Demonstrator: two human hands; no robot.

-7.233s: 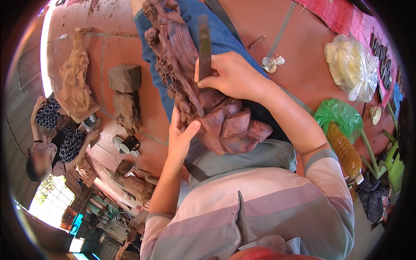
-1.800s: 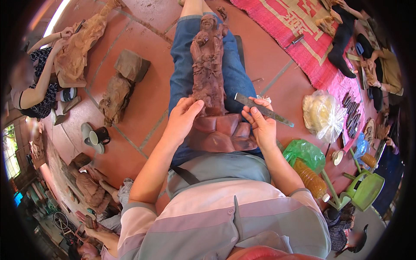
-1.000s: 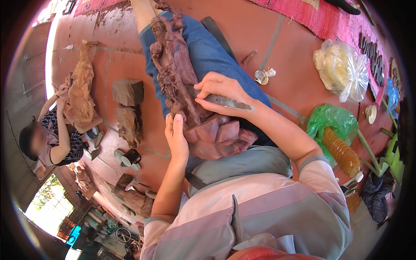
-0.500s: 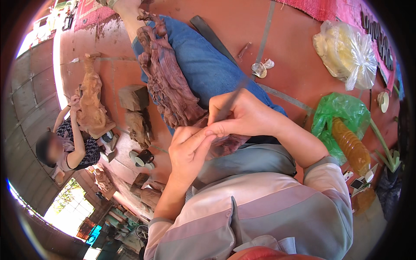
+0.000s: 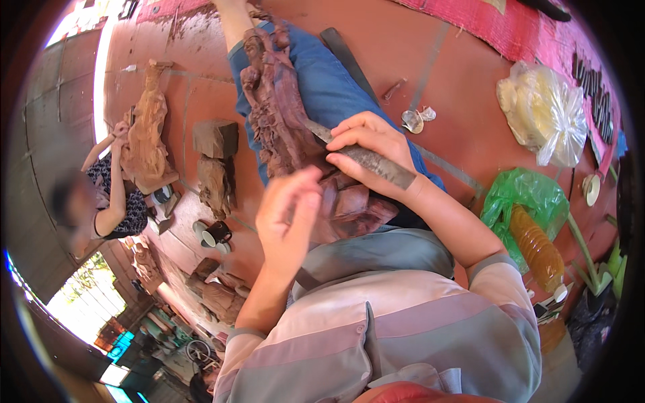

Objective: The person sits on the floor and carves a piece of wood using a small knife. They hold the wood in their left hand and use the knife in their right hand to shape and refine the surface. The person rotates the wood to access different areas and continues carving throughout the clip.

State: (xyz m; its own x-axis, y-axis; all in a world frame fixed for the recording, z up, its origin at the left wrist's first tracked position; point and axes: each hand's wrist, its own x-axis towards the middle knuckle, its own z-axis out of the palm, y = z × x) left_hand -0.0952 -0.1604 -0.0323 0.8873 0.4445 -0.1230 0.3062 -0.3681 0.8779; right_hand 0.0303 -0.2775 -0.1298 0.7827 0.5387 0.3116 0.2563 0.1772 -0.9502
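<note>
A dark reddish-brown wood carving (image 5: 290, 101) with figures and folds lies along my jeans-covered leg (image 5: 327, 74), its blocky base (image 5: 356, 205) close to my lap. In my right hand (image 5: 376, 144) is a flat grey metal carving tool (image 5: 379, 166), gripped between thumb and fingers. Its narrow tip points up and left at the carving's side; whether it touches the wood I cannot tell. My left hand (image 5: 285, 218), blurred by motion, hovers by the lower left of the carving, fingers apart and nothing visible in them.
Another person (image 5: 121, 201) handles a lighter wood carving (image 5: 149, 134) at the left. Wood blocks (image 5: 215, 141) and a dark mug (image 5: 218, 233) stand between us. To the right are a clear bag (image 5: 537, 111), a green bag (image 5: 517, 195), an amber bottle (image 5: 537, 248) and several dark tools (image 5: 591, 94).
My hands, together before, have parted. The tool in my right hand has turned from pointing up and away to lying along the palm, tip toward the carving. My left hand has drawn back.
</note>
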